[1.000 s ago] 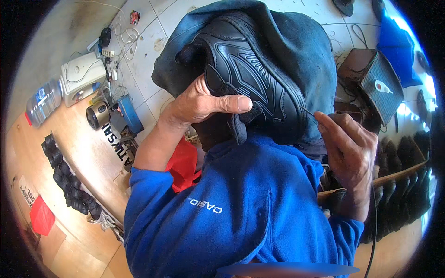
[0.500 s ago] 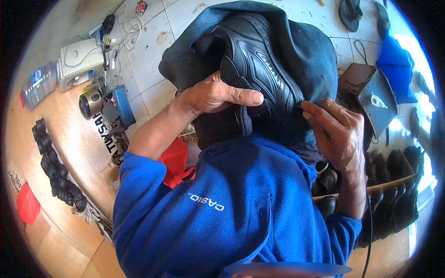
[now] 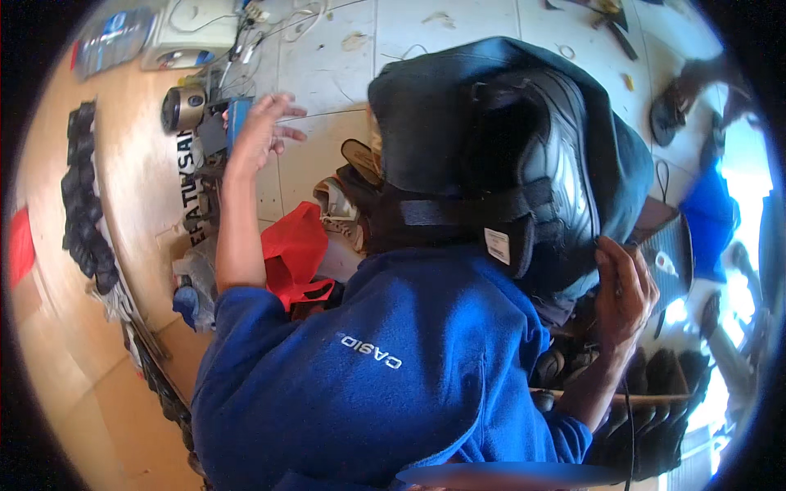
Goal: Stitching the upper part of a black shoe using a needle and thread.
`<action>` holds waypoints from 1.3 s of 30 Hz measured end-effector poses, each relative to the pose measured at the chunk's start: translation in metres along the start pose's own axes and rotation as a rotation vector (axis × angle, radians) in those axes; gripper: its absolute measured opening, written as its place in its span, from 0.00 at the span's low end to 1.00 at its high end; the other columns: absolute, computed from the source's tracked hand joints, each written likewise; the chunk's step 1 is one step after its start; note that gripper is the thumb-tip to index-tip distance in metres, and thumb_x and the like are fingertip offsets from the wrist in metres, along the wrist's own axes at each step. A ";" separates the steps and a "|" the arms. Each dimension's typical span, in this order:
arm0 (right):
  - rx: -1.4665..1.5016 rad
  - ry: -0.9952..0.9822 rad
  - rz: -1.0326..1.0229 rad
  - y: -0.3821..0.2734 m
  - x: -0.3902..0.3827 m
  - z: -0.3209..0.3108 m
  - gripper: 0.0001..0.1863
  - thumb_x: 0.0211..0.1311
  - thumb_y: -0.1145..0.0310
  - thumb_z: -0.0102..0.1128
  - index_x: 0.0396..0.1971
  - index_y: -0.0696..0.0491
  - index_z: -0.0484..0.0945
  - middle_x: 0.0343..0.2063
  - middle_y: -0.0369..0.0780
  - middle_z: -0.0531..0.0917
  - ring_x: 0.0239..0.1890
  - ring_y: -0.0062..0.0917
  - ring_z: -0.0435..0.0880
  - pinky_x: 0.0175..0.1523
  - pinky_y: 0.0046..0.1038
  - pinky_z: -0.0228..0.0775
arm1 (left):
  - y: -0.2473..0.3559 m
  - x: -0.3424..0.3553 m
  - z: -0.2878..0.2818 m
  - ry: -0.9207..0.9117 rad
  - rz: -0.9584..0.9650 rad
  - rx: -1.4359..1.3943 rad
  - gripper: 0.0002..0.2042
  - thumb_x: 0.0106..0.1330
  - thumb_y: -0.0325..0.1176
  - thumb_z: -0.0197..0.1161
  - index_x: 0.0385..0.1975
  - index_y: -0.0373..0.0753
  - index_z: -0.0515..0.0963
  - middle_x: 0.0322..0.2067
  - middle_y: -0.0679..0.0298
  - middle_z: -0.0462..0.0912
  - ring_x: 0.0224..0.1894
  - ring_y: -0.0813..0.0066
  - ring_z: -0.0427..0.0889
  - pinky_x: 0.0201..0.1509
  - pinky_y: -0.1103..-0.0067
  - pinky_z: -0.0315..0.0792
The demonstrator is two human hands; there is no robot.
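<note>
A black shoe (image 3: pixel 569 176) lies on its side across the dark cloth (image 3: pixel 434 114) over my lap. Its loose strap (image 3: pixel 467 211) stretches out to the left, and a white label (image 3: pixel 497 247) shows near it. My right hand (image 3: pixel 626 290) is closed in a pinch at the sole edge; whatever is between the fingertips is too small to make out. Away from the shoe, my left hand (image 3: pixel 266 135) is raised at the left, its fingers spread and holding nothing. Just beside it is a small blue box (image 3: pixel 238 121).
A round metallic container (image 3: pixel 183 109) stands left of the blue box. Near my left forearm lie a red bag (image 3: pixel 293 250) and a striped shoe (image 3: pixel 336 200). At right are a grey textured box (image 3: pixel 671 245) and a shoe rack (image 3: pixel 655 398). A sandal (image 3: pixel 666 119) lies farther back.
My left hand has let go of the shoe and moved left, its fingers now spread. The strap lies extended leftward. My right hand still pinches at the sole edge. The whole view has shifted.
</note>
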State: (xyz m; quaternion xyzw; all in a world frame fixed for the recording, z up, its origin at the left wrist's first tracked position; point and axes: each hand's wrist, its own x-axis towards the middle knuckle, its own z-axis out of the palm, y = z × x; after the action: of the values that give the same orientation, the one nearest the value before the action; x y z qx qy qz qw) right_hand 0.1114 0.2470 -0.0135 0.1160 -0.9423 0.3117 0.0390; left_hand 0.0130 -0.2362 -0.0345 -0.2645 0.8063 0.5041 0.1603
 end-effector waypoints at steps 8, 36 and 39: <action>-0.018 -0.007 0.081 0.000 -0.006 0.008 0.09 0.49 0.80 0.64 0.33 0.57 0.81 0.26 0.41 0.81 0.27 0.28 0.81 0.34 0.27 0.72 | 0.061 -0.084 0.107 -0.489 0.508 -0.110 0.14 0.66 0.33 0.58 0.48 0.35 0.70 0.44 0.52 0.77 0.29 0.77 0.82 0.23 0.82 0.73; 0.039 -0.150 0.010 0.000 0.003 0.001 0.19 0.54 0.70 0.62 0.48 0.53 0.74 0.20 0.39 0.75 0.23 0.31 0.79 0.26 0.32 0.70 | 0.108 -0.066 0.208 -1.211 0.387 0.141 0.27 0.50 0.33 0.74 0.49 0.30 0.73 0.44 0.59 0.79 0.47 0.70 0.76 0.56 0.75 0.69; -0.021 -0.140 0.021 -0.002 0.004 -0.001 0.19 0.54 0.68 0.62 0.48 0.52 0.75 0.20 0.37 0.76 0.23 0.29 0.79 0.26 0.31 0.70 | 0.102 -0.065 0.204 -1.179 0.511 0.183 0.24 0.52 0.37 0.73 0.46 0.32 0.75 0.40 0.60 0.80 0.44 0.71 0.77 0.52 0.75 0.71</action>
State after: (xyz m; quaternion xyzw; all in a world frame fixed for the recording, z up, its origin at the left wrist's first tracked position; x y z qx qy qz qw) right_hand 0.1081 0.2449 -0.0109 0.1273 -0.9470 0.2933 -0.0293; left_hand 0.0039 0.0003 -0.0160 0.2715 0.6603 0.5162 0.4731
